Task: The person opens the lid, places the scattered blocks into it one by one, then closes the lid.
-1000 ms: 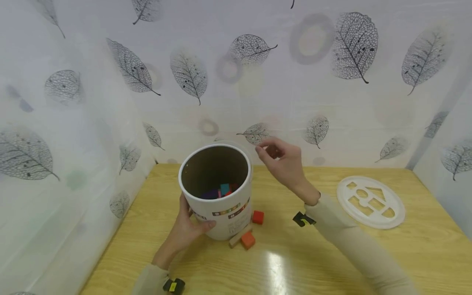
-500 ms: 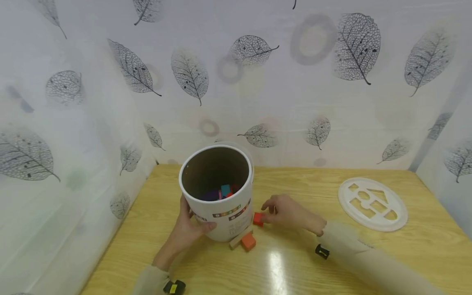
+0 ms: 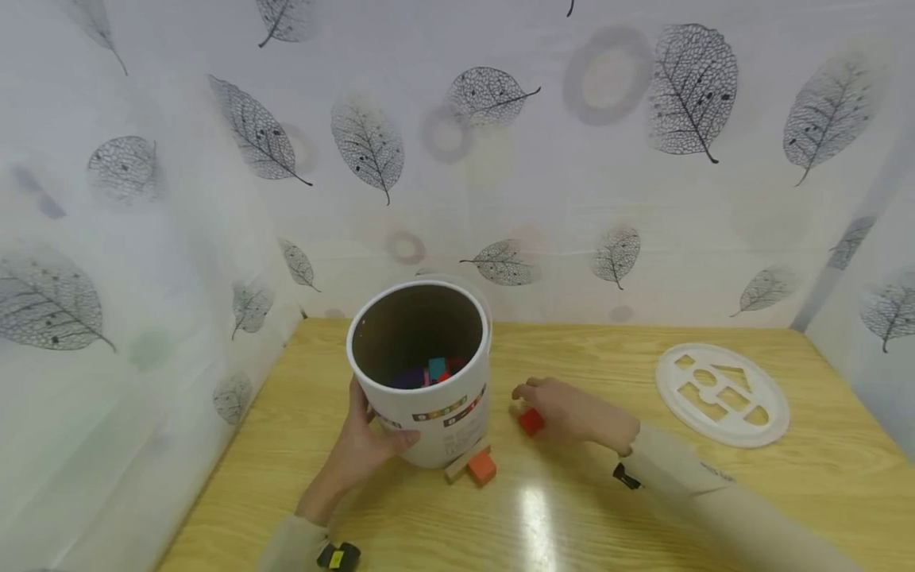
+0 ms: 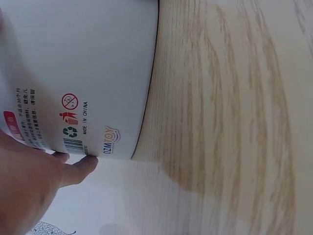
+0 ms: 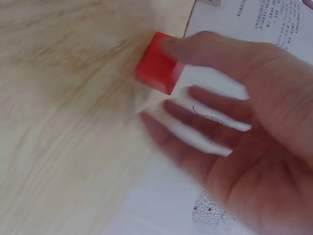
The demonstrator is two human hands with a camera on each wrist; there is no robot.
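Note:
A tall white toy bucket (image 3: 446,433) stands on the table, printed with small labels. Inside lie several coloured blocks (image 3: 437,369), partly hidden by its wall. My left hand (image 3: 360,445) holds the bucket's left side, thumb across the front; in the left wrist view, its fingertips touch the printed wall. Right of the bucket, my right hand (image 3: 572,413) is at a red block (image 3: 531,421). The right wrist view has the thumb touching the red block (image 5: 159,66), while the other fingers are spread apart from it, somewhat blurred.
An orange block (image 3: 482,469) and a thin wooden stick (image 3: 461,465) lie against the bucket's front base. On the right of the table (image 3: 643,516) lies a white round lid (image 3: 665,381) with shape cutouts. A leaf-patterned curtain (image 3: 543,191) encloses the back and sides.
My right hand has come down from beside the bucket's rim to the table. The red block has shifted right, away from the bucket, with the hand. My left hand has stayed put.

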